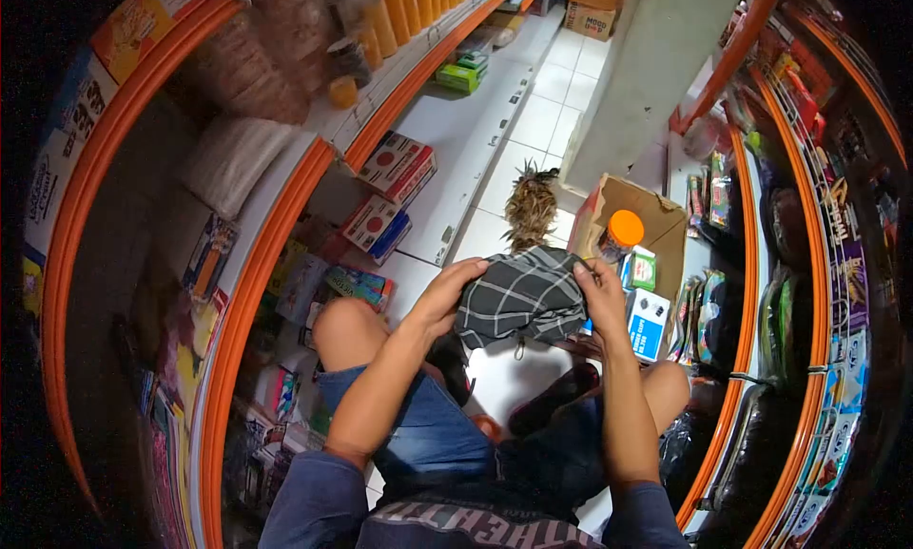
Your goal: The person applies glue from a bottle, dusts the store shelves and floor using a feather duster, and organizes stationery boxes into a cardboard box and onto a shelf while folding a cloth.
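Between my two hands I hold a black cloth item with a white check pattern [523,300], bunched and rounded, with a small loop or cord hanging from its lower edge. Whether it is a cap, a pouch or something else I cannot tell. My left hand [447,294] grips its left side, thumb on top and the other fingers mostly hidden. On the opposite side, my right hand [603,302] pinches the upper right edge. The cloth is held above the floor, in front of my bent knees.
An open cardboard box [680,221] at right holds an orange-lidded jar [625,228] and small boxes. A feather duster [531,207] lies on the tiles ahead. Orange-edged shelves [252,378] flank me, with red-and-white boxes [398,164] on the left. A pillar [647,83] stands ahead.
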`<action>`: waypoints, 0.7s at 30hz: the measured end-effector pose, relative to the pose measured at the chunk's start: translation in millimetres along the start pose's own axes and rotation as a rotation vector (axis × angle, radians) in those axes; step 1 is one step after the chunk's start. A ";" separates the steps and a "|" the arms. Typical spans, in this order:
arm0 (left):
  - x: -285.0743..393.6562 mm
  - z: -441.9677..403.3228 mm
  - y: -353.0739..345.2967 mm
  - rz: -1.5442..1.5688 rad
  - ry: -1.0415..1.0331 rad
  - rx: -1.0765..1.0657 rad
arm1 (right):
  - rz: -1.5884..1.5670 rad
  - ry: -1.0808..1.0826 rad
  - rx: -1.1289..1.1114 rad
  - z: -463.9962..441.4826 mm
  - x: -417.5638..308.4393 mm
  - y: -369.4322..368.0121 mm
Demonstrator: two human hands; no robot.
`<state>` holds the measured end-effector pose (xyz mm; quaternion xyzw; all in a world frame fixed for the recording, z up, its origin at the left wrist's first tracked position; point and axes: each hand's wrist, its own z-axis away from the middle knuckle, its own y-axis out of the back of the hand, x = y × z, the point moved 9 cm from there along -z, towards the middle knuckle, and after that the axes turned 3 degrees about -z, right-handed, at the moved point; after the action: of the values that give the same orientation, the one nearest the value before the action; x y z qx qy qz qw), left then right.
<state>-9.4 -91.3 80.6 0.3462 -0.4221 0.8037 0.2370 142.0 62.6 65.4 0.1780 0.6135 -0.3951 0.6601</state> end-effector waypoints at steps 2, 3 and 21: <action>-1.2 -0.9 3.5 -0.010 -0.001 -0.010 | 0.227 0.116 0.038 -2.8 -6.9 5.6; -0.8 -1.5 2.8 -0.020 -0.004 -0.024 | 0.228 0.119 0.038 -4.1 -6.2 7.5; -10.3 -4.9 3.0 0.138 0.021 0.024 | -0.337 -0.306 -0.376 33.5 29.0 -88.1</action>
<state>-6.5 -89.7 69.3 0.3106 -0.4326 0.8267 0.1813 97.3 -25.4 65.9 -0.1135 0.5903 -0.4010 0.6913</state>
